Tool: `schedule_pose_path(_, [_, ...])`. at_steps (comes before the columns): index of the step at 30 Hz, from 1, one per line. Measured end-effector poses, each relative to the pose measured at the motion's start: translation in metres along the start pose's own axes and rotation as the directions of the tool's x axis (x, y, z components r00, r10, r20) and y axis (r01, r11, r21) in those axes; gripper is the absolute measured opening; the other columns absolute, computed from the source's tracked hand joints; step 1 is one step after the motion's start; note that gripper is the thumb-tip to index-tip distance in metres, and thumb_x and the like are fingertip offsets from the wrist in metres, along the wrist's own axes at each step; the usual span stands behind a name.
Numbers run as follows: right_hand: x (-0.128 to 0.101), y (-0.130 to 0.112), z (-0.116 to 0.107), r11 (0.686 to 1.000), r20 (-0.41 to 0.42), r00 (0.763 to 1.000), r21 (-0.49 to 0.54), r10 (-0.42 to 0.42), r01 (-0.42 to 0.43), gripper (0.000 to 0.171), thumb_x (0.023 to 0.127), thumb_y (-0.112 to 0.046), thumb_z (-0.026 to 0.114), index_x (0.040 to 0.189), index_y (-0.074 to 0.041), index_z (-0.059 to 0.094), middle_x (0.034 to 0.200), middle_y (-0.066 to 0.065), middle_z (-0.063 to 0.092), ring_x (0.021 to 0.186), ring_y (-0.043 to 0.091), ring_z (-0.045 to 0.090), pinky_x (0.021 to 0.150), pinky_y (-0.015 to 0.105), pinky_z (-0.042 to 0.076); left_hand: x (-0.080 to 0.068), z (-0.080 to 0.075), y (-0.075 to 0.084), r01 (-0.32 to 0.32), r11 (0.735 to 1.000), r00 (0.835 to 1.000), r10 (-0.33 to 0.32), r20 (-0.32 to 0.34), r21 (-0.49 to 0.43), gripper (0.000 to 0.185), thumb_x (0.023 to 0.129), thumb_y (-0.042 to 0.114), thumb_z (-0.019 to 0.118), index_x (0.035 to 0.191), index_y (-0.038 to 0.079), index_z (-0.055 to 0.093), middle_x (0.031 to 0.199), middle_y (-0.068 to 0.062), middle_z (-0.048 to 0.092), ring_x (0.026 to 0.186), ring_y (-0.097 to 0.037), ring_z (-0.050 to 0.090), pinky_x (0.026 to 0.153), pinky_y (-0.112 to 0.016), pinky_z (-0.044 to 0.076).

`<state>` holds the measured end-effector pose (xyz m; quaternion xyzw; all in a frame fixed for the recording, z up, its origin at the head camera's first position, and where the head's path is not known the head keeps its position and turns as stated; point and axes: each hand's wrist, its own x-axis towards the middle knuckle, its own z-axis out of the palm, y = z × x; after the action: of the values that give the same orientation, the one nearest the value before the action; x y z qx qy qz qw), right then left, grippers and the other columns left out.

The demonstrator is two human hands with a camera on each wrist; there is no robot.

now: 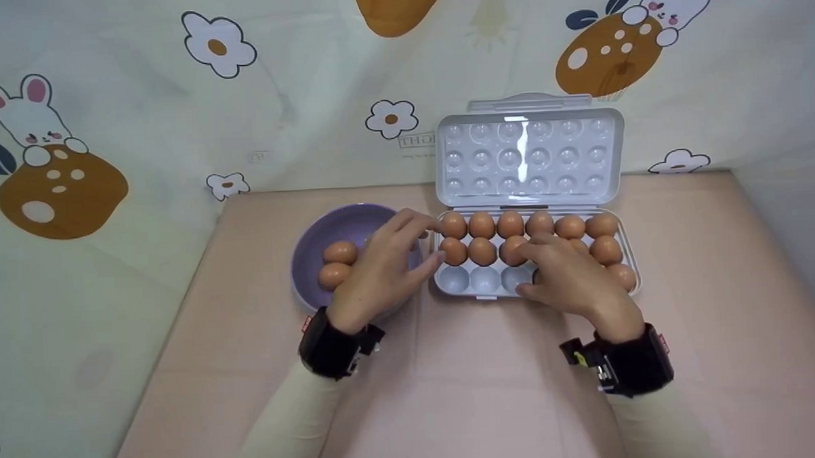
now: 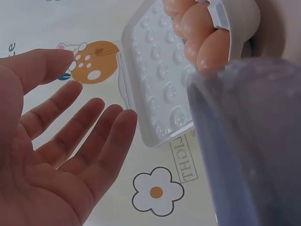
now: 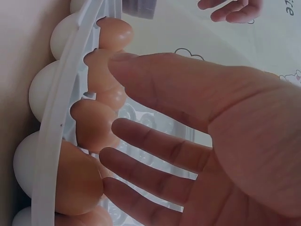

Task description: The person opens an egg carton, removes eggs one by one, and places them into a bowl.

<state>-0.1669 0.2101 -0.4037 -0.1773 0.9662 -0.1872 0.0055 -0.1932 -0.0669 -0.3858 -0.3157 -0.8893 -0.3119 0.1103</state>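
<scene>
A white egg carton (image 1: 520, 295) lies with its lid (image 1: 530, 158) raised behind it. Brown eggs (image 1: 482, 225) fill its back row and at least part of the middle row. In the front row, cups on the left hold nothing, while an egg (image 1: 621, 277) sits at the right end. My right hand (image 1: 572, 277) hovers over the front right of the carton, fingers close to the eggs and nothing seen in its grasp. Between bowl and carton, my left hand (image 1: 385, 264) is spread, its palm empty in the left wrist view. The purple bowl (image 1: 311, 236) holds two visible eggs (image 1: 339, 253); the hand hides part of it.
A peach cloth (image 1: 467, 389) covers the table. Behind stands a pale backdrop (image 1: 308, 90) printed with rabbits and flowers, just beyond the raised lid. Both wrists wear black camera straps (image 1: 333, 343).
</scene>
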Motion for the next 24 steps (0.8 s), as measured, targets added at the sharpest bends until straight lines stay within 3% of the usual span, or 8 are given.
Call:
schedule_pose_path(5, [0.001,0.001,0.002,0.999,0.019,0.999,-0.002,0.039,-0.038,0.033,0.073,-0.017,0.083,0.104,-0.013,0.073,0.101,0.005,0.061,0.077,0.021,0.056,0.07,0.035,0.045,0.0,0.008,0.002,0.004,1.0,1.0,-0.004,0.015,-0.029,0.033,0.09,0.026,0.069,0.121,0.018,0.062,0.113,0.006,0.057,0.093,-0.013,0.056,0.077,-0.023,0.048])
schedule_pose_path(10, [0.001,0.003,0.003,0.998,0.03,0.998,0.02,0.057,-0.058,0.025,0.074,-0.008,0.078,0.098,-0.011,0.074,0.1,0.003,0.062,0.085,0.025,0.055,0.074,0.037,0.046,-0.001,0.015,0.0,-0.013,0.998,1.0,0.014,0.012,-0.064,0.031,0.09,0.024,0.07,0.12,0.017,0.062,0.113,0.003,0.058,0.093,-0.017,0.057,0.078,-0.025,0.049])
schedule_pose_path(14, [0.001,0.005,0.004,0.997,0.008,0.998,0.042,0.065,-0.065,0.023,0.074,0.001,0.069,0.094,-0.007,0.074,0.099,0.003,0.067,0.088,0.025,0.057,0.077,0.037,0.048,-0.001,0.018,0.001,-0.016,0.997,1.0,0.018,0.019,-0.079,0.029,0.09,0.023,0.07,0.117,0.018,0.062,0.112,0.004,0.057,0.094,-0.012,0.054,0.079,-0.024,0.05])
schedule_pose_path(24, [0.0,0.008,0.006,0.993,-0.052,0.992,0.034,0.115,-0.114,0.019,0.074,0.006,0.059,0.08,-0.009,0.069,0.081,0.005,0.061,0.075,0.025,0.055,0.062,0.034,0.044,-0.001,0.023,0.001,-0.031,0.998,0.999,0.033,0.021,-0.055,0.025,0.09,0.023,0.07,0.113,0.017,0.063,0.109,0.005,0.057,0.089,-0.008,0.052,0.074,-0.021,0.048])
